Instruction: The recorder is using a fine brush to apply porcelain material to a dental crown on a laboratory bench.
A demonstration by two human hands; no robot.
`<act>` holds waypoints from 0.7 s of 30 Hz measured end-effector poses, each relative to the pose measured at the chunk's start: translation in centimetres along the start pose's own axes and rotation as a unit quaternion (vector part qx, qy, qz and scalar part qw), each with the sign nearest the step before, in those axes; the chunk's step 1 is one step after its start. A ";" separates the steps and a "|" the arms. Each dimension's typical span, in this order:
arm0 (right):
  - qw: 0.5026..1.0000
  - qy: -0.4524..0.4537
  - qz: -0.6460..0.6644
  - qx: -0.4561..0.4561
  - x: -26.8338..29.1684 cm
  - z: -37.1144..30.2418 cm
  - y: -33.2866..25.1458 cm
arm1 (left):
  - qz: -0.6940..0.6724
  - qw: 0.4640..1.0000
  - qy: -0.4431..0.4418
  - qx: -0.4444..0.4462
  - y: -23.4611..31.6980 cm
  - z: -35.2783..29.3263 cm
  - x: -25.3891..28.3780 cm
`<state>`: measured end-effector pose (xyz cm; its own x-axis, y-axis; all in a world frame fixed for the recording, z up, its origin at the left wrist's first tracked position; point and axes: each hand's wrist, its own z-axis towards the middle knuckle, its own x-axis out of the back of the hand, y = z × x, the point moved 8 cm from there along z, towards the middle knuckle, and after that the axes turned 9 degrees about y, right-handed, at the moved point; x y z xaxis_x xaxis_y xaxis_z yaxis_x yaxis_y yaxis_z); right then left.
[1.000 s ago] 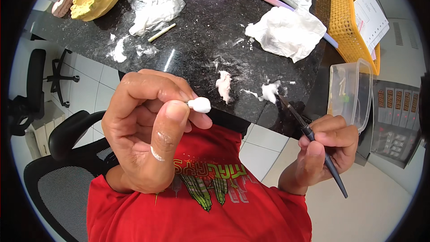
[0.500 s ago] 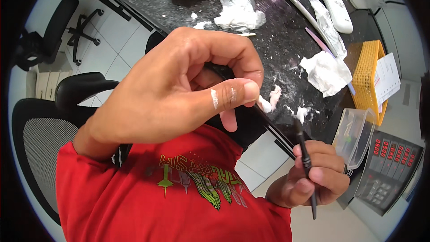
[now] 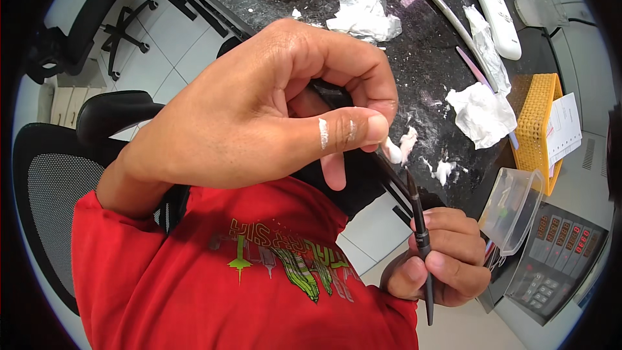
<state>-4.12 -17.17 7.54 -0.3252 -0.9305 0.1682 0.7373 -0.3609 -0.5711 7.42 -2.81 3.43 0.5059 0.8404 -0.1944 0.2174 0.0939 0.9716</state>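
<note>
My left hand (image 3: 259, 113) is large in the middle of the view, its fingers curled and the thumb closed against the index finger. Whatever it may pinch is hidden. White smears mark the thumb. Lower right, my right hand (image 3: 447, 256) grips a slim black brush (image 3: 421, 236) by its handle, tip pointing up towards the desk. Beyond the brush tip, a white smeared lump (image 3: 444, 172) sits on the dark desk (image 3: 434, 19). A pinkish-white clump (image 3: 408, 144) lies just right of my left fingertips.
Crumpled tissues (image 3: 483, 115) lie about the desk, near a yellow woven basket (image 3: 536, 136) holding papers. A clear plastic box (image 3: 515, 210) and a device with red digits (image 3: 556, 262) stand at the right. Office chairs (image 3: 58, 201) are at the left.
My right hand and the brush have shifted left, bringing the tip closer to my left hand. The left hand keeps its curled pose. The whole view has shifted slightly.
</note>
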 end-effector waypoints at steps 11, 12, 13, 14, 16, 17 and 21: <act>1.000 -0.009 -0.018 -0.019 -0.1 -0.1 0.2 | 0.001 1.000 0.012 -0.026 -0.1 -0.1 -0.1; 1.000 -0.008 -0.019 -0.020 -0.1 -0.1 0.2 | 0.002 1.000 0.011 -0.023 -0.1 -0.1 -0.1; 1.000 -0.008 -0.019 -0.019 -0.1 -0.1 0.2 | 0.003 1.000 0.011 -0.023 -0.1 -0.1 -0.1; 1.000 -0.004 -0.019 -0.018 -0.1 0.0 0.2 | 0.003 1.000 0.010 -0.023 0.0 -0.1 -0.2; 1.000 -0.001 -0.018 -0.017 -0.1 0.0 0.2 | 0.003 1.000 0.010 -0.024 -0.1 -0.1 -0.2; 1.000 -0.003 -0.018 -0.019 -0.1 0.0 0.2 | 0.000 1.000 0.011 -0.029 -0.1 -0.1 -0.2; 1.000 -0.012 -0.021 -0.019 -0.2 0.1 0.2 | -0.006 1.000 0.008 -0.029 -0.1 0.0 -0.2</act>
<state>-3.90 -17.03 7.48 -0.3417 -0.9157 0.2117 0.7003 -0.3983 -0.5924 7.28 -2.96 3.41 0.4906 0.8471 -0.2043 0.1737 0.1347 0.9755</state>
